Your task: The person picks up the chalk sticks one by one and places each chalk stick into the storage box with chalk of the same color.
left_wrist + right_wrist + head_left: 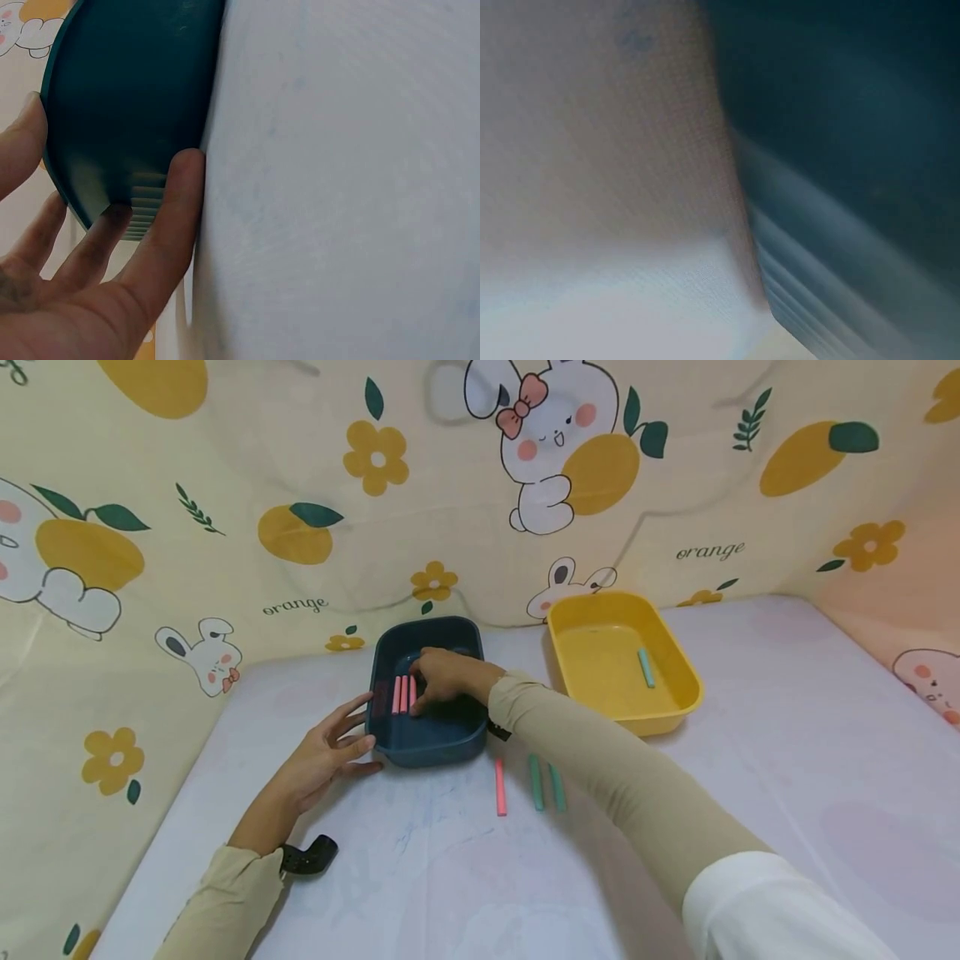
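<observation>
A dark blue plastic bin stands on the white-covered table against the patterned backdrop. My right hand reaches inside it and pinches a pink chalk stick lengthwise between thumb and finger. Two more pink chalk sticks lie side by side just left of that one on the bin floor. At the bin's left wall, my left hand touches the outside with spread, fairly straight fingers. In the left wrist view, its fingers rest along the bin's ribbed side. The right wrist view shows only the bin wall and table cloth, with the hand hidden.
A yellow bin stands to the right, with one teal chalk stick inside. On the table in front lie a pink chalk stick and two green ones, near my right sleeve. Faint blue marks streak the cloth.
</observation>
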Available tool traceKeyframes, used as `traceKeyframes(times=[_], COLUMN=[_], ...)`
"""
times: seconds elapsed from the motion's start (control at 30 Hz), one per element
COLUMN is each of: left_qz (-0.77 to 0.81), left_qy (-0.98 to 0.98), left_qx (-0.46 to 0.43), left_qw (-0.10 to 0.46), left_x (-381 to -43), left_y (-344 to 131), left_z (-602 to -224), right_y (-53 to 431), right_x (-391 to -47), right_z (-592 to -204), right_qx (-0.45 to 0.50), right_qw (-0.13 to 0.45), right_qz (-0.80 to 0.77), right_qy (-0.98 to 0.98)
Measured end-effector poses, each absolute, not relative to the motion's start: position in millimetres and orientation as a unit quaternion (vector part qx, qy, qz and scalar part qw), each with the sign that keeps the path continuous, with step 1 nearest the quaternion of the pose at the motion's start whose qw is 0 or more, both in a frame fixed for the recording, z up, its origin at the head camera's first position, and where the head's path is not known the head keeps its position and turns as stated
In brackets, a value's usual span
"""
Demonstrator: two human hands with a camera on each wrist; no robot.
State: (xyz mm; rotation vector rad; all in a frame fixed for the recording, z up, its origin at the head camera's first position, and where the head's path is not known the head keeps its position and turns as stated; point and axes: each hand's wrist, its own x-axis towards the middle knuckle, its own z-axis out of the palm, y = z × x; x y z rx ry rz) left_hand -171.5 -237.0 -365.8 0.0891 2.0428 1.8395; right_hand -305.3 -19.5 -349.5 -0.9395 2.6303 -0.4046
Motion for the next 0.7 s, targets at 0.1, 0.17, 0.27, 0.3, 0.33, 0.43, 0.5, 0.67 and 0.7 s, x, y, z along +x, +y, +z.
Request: traceKeyframes(times=[0.1,0.17,0.27,0.3,0.33,0.43,0.5,0.67,0.7], left_qz=[0.654,0.652,0.651,0.652,0.652,0.653,0.653,0.656,0.657], left_qy=[0.731,0.732,0.733,0.732,0.733,0.732,0.731,0.728,0.728], left_qx=[0.035,0.037,0.039,0.039,0.038,0.036,0.035,0.034,0.033], left_qw=[0.193,0.194,0.193,0.192,0.19,0.19,0.192,0.194,0.194], left_x=[-172.2,-172.6,-172.3,-172.1,-171.9,-171.6,-171.8,-172.4,-172.3], left_y=[-237.5,-237.5,-236.8,-236.6,-236.6,-236.7,-236.8,-237.2,-237.3], left_z=[-365.0,-364.9,-366.1,-366.4,-366.6,-366.3,-366.2,-366.3,-366.4], right_y=[-22.6,-23.9,-23.9,-23.7,-23.5,-23.2,-23.2,-24.0,-24.1], right_x=[-307.4,-309.1,-309.6,-309.4,-309.3,-308.7,-308.8,-309.3,-309.3], right_z=[-350.9,-352.3,-353.4,-353.4,-353.4,-352.7,-352.8,-353.5,-353.6], right_qx=[-0.335,-0.336,-0.329,-0.328,-0.329,-0.334,-0.336,-0.33,-0.328], right_qw=[0.161,0.162,0.162,0.161,0.16,0.161,0.16,0.163,0.165], right_qz=[-0.142,-0.142,-0.142,-0.143,-0.145,-0.144,-0.139,-0.135,-0.136], right_qy=[0.917,0.917,0.919,0.92,0.919,0.918,0.918,0.92,0.92])
